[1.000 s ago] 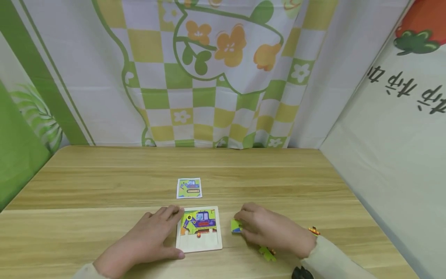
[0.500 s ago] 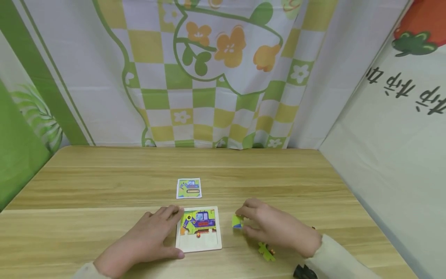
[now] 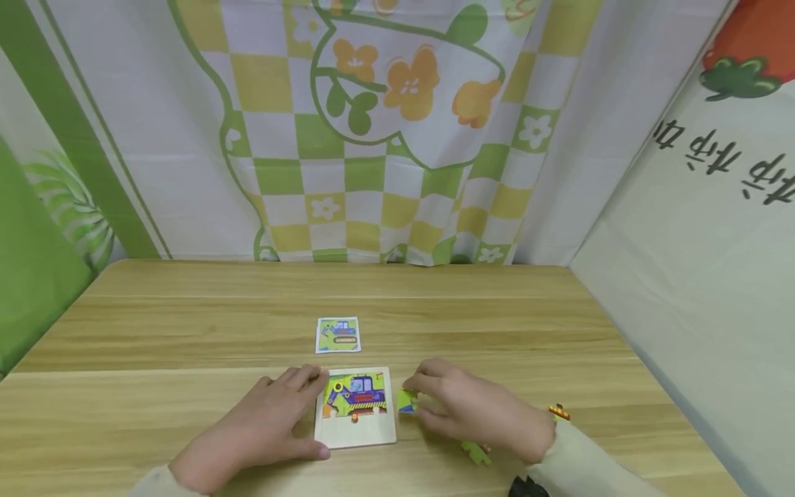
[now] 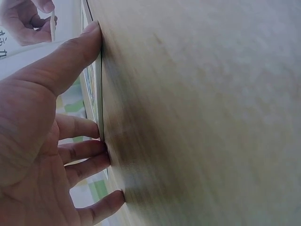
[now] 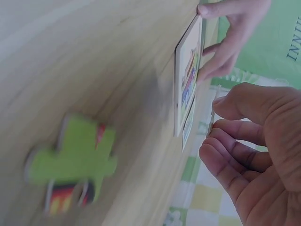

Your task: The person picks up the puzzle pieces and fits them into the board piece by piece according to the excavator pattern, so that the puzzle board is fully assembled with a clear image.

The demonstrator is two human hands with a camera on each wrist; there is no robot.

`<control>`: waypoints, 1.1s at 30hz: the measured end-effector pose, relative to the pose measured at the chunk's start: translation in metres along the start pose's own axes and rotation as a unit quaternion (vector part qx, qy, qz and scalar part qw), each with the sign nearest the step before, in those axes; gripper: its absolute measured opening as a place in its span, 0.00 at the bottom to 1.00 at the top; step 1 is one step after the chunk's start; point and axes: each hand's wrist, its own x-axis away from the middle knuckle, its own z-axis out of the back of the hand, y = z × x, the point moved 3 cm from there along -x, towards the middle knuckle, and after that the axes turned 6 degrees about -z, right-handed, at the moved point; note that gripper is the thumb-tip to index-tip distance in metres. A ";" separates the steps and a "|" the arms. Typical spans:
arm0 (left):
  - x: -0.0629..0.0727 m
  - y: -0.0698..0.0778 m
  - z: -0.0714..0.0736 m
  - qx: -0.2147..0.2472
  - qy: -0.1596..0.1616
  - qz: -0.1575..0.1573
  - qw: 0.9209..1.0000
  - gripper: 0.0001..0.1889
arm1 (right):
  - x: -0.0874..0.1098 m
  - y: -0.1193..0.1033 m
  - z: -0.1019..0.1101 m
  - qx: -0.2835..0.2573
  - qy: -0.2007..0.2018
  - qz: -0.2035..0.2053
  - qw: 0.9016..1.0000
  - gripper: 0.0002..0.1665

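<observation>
Along the left edge of the puzzle tray (image 3: 356,436), the left hand (image 3: 267,421) is resting with thumb and fingers spread wide. How hard it is pressing, I cannot tell; if lightly, the tray could be sliding under a push from the right. Beyond, on the far side, the picture card (image 3: 338,335) is lying flat. The tray is sitting in the near middle of the table (image 3: 186,310), its far part showing an excavator, its near part showing bare wood. A small tab is jutting into this bare part, so a careless push could be lifting the pieces there. Just right of the tray, not touching it, the right hand (image 3: 462,411) is pinching a green-and-blue piece (image 3: 406,402) narrowly; a loose pinch could be letting it turn. Near its wrist, a green piece (image 3: 476,452) is lying, and farther right an orange piece (image 3: 559,411); the sleeve could be knocking them.
</observation>
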 end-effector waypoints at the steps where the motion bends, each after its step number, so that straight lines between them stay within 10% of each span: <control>1: 0.000 0.000 0.000 0.001 0.000 -0.001 1.000 0.59 | -0.002 -0.003 0.000 0.000 0.001 0.007 1.000 0.18; 33: 0.000 -0.003 0.000 -0.005 0.010 -0.018 1.000 0.58 | -0.062 -0.065 -0.036 0.058 -0.034 0.115 0.991 0.11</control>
